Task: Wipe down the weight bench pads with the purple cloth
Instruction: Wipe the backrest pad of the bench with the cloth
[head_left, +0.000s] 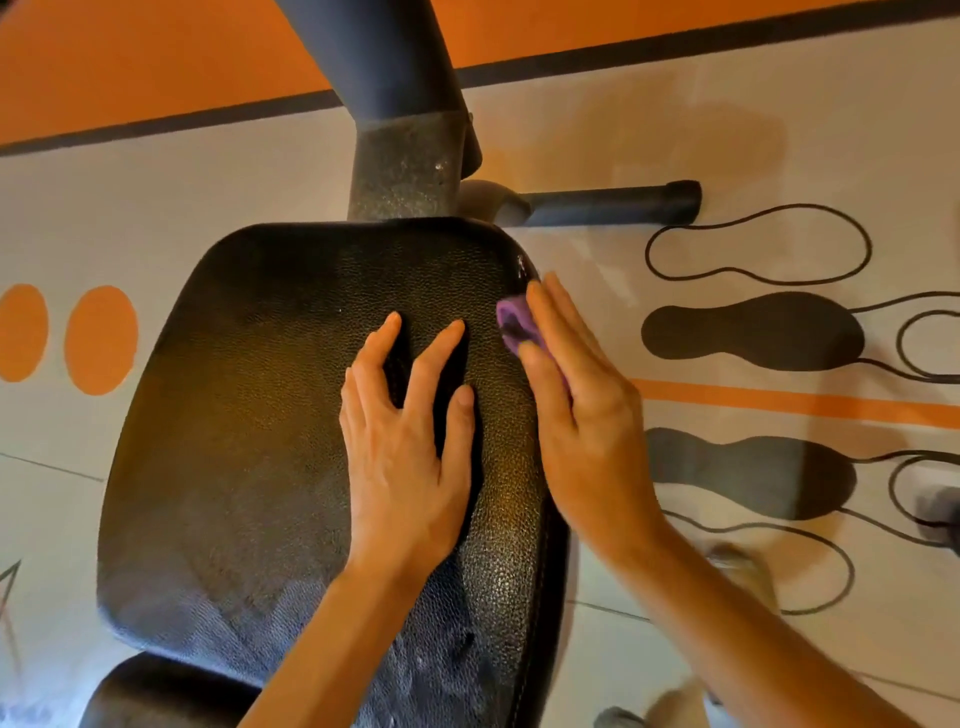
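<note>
Purple cloth sits under the flat right hand at the pad edge; spread left hand braces. Cloth may slip off.

Bare forearms, sleeveless (no rings), left hand.

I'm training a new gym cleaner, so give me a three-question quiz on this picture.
1. True or false: the left hand lies flat, fingers spread, on the bench pad.
2. Which hand presses the purple cloth to the pad? A) left B) right C) both
3. Fill in: the cloth is at the pad's ____ edge.

Key: 1 true. 2 B, the right hand. 3 right.
</note>
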